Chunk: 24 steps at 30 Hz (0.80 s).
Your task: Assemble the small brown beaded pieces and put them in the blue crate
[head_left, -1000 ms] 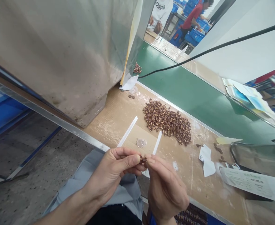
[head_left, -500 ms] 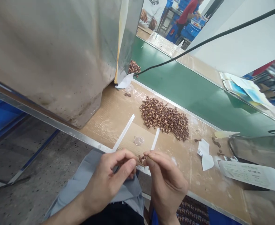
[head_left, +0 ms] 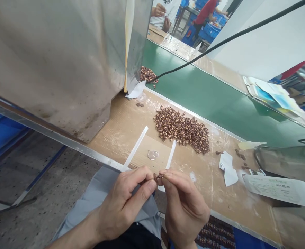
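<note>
My left hand (head_left: 126,200) and my right hand (head_left: 183,204) meet over the near edge of the cardboard-covered bench (head_left: 126,128). Both pinch one small brown wound part (head_left: 158,177) between thumb and fingertips. A heap of the same brown parts (head_left: 182,129) lies on the bench beyond my hands. Two white strips (head_left: 136,147) frame a small clear disc (head_left: 153,154) just ahead of my fingers.
A large metal housing (head_left: 64,58) fills the left. A green conveyor belt (head_left: 214,100) runs behind the bench, with a second pile of parts (head_left: 147,73) at the housing's mouth. White paper scraps (head_left: 227,168), a label sheet (head_left: 279,190) and a black cable (head_left: 232,36) lie right. Other people work far back.
My left fingers have closed back onto the small part, after drawing away from it half a second ago. The view has drifted slightly.
</note>
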Motion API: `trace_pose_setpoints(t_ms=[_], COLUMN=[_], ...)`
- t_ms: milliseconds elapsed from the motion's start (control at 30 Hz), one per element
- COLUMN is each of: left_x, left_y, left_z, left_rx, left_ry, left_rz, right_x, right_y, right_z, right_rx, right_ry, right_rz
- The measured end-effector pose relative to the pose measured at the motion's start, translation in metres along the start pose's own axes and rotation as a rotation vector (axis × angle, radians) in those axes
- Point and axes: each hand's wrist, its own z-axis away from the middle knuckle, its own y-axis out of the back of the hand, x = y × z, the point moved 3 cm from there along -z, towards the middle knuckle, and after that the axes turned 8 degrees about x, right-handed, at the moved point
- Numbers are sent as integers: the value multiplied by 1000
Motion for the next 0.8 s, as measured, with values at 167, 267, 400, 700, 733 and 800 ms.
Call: trace_pose_setpoints(t_ms=[167, 267, 400, 700, 733, 800], left_x=[-2, -1, 2, -34, -38, -41], left_y=[1, -1, -8, -3, -3, -5], left_z=[0, -3, -6, 5, 5, 5], left_rx=[-20, -33, -29, 106, 117, 119], left_ry=[33, 44, 108, 296, 299, 298], left_rz=[15, 13, -13, -148, -158, -181], right_x=[2, 2, 10, 89, 96, 107], right_y=[1, -2, 5, 175, 185, 193], right_z=[-1, -1, -2, -7, -3, 5], right_rx=[-8, -1, 24, 121, 84, 51], right_ry=[-28, -49, -141, 150, 181, 223], right_rz=[-31, -44, -61, 732, 767, 780])
